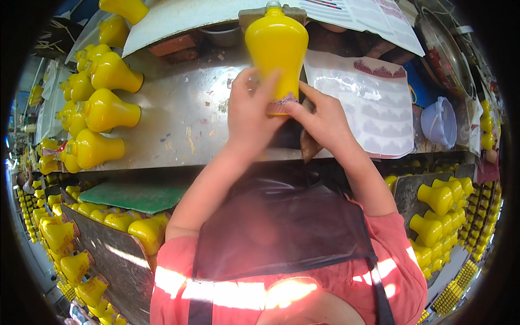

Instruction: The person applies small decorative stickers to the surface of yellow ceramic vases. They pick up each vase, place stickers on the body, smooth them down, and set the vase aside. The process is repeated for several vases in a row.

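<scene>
A glossy yellow vase point(277, 43) lies in front of me, its wide shoulder away from me and its narrow foot towards me. A purple patterned band point(284, 102) wraps the foot. My left hand point(250, 111) is on the vase's left side, its fingers bent and partly blurred over the yellow surface. From the right, my right hand point(325, 116) grips the foot, with the thumb pressed on the band and the fingers going behind. The vase's far end meets a grey-brown block point(250, 17). Below my right hand, a brown pointed piece point(309, 147) pokes out; its kind is unclear.
Printed sheets with purple border patterns point(374, 127) lie right of the vase. A lilac bucket point(439, 123) stands farther right. Several yellow vases point(111, 110) lie along the metal table's point(179, 124) left end. More vases fill boards point(111, 244) on both sides of me.
</scene>
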Demonstrator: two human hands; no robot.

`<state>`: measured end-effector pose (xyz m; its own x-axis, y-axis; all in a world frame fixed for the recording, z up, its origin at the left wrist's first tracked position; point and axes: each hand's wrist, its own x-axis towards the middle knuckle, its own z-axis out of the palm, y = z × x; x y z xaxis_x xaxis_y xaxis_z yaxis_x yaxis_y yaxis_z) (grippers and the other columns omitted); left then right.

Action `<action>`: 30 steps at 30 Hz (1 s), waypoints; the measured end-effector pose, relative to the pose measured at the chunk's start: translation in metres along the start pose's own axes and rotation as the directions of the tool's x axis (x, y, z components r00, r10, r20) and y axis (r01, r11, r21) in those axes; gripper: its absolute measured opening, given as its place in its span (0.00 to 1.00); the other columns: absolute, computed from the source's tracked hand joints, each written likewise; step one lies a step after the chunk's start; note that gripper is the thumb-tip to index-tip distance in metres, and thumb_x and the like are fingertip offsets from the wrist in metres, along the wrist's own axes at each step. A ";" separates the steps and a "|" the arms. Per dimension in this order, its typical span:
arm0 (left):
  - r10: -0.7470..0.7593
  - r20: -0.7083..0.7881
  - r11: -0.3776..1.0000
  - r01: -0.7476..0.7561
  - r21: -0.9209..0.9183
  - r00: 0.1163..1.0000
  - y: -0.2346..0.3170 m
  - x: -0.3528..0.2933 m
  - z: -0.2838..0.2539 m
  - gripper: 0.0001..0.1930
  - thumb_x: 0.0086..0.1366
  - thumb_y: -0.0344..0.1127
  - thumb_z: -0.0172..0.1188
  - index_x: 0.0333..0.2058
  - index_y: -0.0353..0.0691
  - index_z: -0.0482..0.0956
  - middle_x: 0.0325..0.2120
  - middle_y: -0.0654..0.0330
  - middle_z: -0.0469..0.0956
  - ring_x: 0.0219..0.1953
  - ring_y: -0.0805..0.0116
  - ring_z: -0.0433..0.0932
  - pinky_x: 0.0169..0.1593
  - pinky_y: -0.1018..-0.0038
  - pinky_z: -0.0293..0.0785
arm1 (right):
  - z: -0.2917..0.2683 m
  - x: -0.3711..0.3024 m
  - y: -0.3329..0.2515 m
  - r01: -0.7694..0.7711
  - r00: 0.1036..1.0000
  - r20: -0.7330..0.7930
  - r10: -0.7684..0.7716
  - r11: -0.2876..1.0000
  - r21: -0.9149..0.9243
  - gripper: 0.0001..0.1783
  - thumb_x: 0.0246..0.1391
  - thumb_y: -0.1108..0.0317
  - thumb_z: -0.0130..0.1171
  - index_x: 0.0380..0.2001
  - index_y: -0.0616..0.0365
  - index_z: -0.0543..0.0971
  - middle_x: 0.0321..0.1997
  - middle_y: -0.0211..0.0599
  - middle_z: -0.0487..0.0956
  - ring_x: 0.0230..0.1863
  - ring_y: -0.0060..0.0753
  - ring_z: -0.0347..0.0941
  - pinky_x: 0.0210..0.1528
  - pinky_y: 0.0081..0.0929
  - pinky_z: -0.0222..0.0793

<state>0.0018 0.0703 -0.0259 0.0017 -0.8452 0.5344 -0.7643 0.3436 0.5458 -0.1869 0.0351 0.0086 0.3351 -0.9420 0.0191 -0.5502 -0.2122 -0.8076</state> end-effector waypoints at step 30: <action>-0.189 0.193 0.878 0.253 -0.406 0.963 -0.023 -0.011 0.007 0.35 0.75 0.33 0.49 0.77 0.42 0.49 0.62 0.54 0.64 0.52 0.64 0.70 0.62 0.70 0.67 | 0.011 0.006 -0.002 -0.070 0.997 0.014 0.070 0.996 0.058 0.33 0.60 0.47 0.59 0.63 0.55 0.77 0.25 0.50 0.80 0.28 0.48 0.79 0.37 0.38 0.73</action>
<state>0.0142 0.0691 -0.0491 0.0216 -0.9576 0.2873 -0.4089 0.2538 0.8766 -0.1750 0.0324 0.0040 0.3070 -0.9506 -0.0456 -0.5275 -0.1300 -0.8396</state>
